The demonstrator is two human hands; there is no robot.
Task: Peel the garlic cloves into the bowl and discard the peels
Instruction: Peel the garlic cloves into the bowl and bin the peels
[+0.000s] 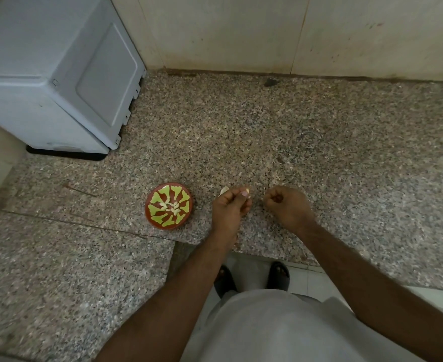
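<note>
The garlic clove shows as a pale sliver at the fingertips of the left hand, which is curled around it and pinches it just above the table. How much skin is on it is too small to tell. The right hand sits near the left, apart from it, fingers curled into a loose fist; whether it holds a scrap of peel cannot be told.

The bowl, red with a yellow-green pattern, stands on the table to the left of both hands, with several peeled cloves lying at its middle.

The likely slip is a dropped clove: the pinch is only at the fingertips, and the hands work near the table's front edge, above the floor and 2 sandalled feet. A clove tossed short would miss the small bowl. Loose peel could blend into the speckled stone, or drift into the bowl among the clean cloves. A white appliance stands well back at the left.
</note>
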